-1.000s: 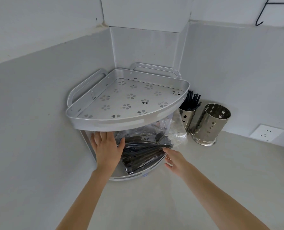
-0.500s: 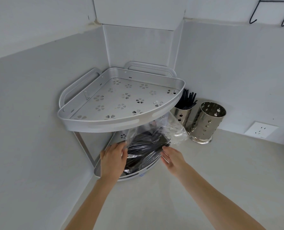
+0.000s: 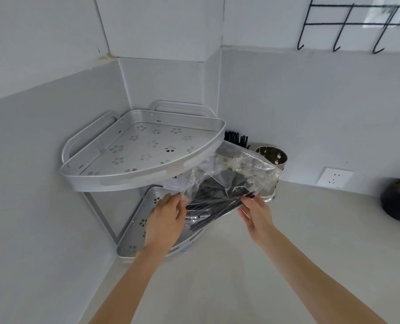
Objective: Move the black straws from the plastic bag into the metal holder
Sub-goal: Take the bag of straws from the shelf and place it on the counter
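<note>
A clear plastic bag (image 3: 241,164) full of black straws (image 3: 214,197) hangs in the air in front of the corner rack's lower tray. My left hand (image 3: 165,220) grips the bag's left end and my right hand (image 3: 256,213) pinches its right end. Behind the bag a shiny perforated metal holder (image 3: 272,156) stands on the counter by the wall, its lower part hidden by the plastic. A second holder is hidden behind the rack and bag; only the black straws in it (image 3: 237,139) poke up.
A silver two-tier corner rack (image 3: 133,181) fills the corner, its upper tray overhanging the bag. A wall socket (image 3: 334,177) sits to the right, a dark round object (image 3: 399,199) lies at the counter's right edge, and black wire hooks (image 3: 339,31) hang above.
Both hands have lifted the bag of straws out of the rack's lower tray and drawn it forward and to the right. The view has pulled back and turned right.
</note>
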Available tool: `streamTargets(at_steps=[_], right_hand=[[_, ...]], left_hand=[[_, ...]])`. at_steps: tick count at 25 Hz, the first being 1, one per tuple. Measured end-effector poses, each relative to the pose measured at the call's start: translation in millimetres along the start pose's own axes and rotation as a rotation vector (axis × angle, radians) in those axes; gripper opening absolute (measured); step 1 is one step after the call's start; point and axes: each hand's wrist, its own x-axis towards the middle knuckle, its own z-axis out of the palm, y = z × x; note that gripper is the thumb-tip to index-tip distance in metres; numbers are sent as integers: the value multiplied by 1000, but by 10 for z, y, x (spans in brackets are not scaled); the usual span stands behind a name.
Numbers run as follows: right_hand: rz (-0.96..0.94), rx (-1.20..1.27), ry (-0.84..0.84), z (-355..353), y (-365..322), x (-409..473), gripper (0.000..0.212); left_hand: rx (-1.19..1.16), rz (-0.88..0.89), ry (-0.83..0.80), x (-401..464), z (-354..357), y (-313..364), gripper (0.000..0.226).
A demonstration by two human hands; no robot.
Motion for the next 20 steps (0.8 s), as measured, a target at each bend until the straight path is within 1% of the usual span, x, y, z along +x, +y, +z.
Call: streamTargets(at_steps=[3,5,9,12,14,17,20], right_hand=[[-74,-4,10,-158,-193,-61,15],[-87,-3,48,-295,-316,-74,13],[-85,-93,106,-725,-441,-84,25],[-44,-164,151,-1095,-414,-150,29],[3,-188,180,-1348,-400,-200,28],[94,-233,208,-1689,-359,-240,27],[152,-304,226,-1935,-278,-249,27]], left_hand=[[-30,66,13,9,10,190,18],[-52,62,-8,-9,58,270,18],[-124,22,-126,-161,289,397,21],[-195,-10,-209,-298,526,504,14],[-245,-72,-263,-406,669,597,13],[-357,-257,-372,-574,900,667,17],[-434,-406,-433,-756,1073,711,24]])
